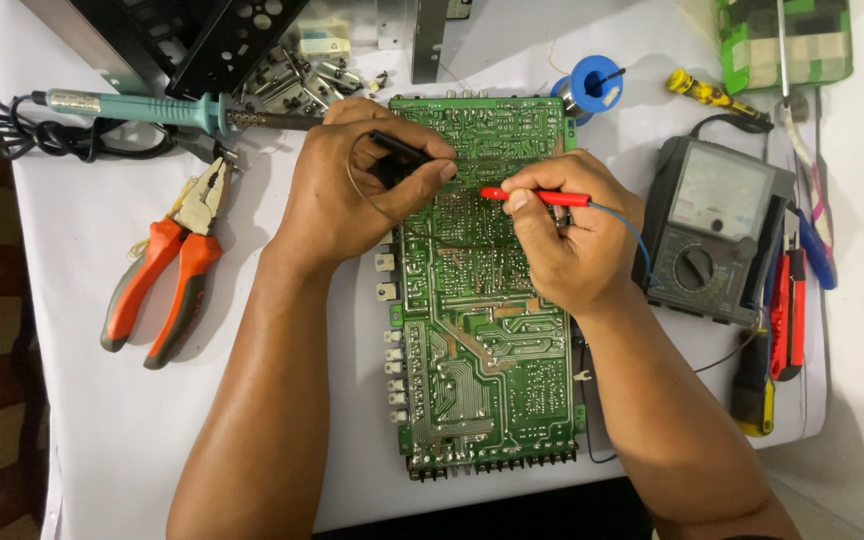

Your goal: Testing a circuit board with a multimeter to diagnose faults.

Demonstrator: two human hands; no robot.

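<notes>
White sheeting covers the surface point(102, 420), with a green circuit board point(487, 330) lying solder-side up at its centre. At the top right corner sits a green-and-cream checked package point(802, 45), rectangular, its markings too small to make out. A grey analogue meter point(717, 230) rests just right of the board, a blue solder spool point(592, 82) above it. Orange-handled pliers point(167, 280) and a teal soldering iron point(142, 108) lie to the left.

Your left hand point(352, 190) is closed around a black probe point(402, 150), held over the board's upper left edge. Your right hand point(567, 235) pinches a red probe point(537, 196), tip pointing left onto the board's upper middle. Both hands sit near each other over the board.
</notes>
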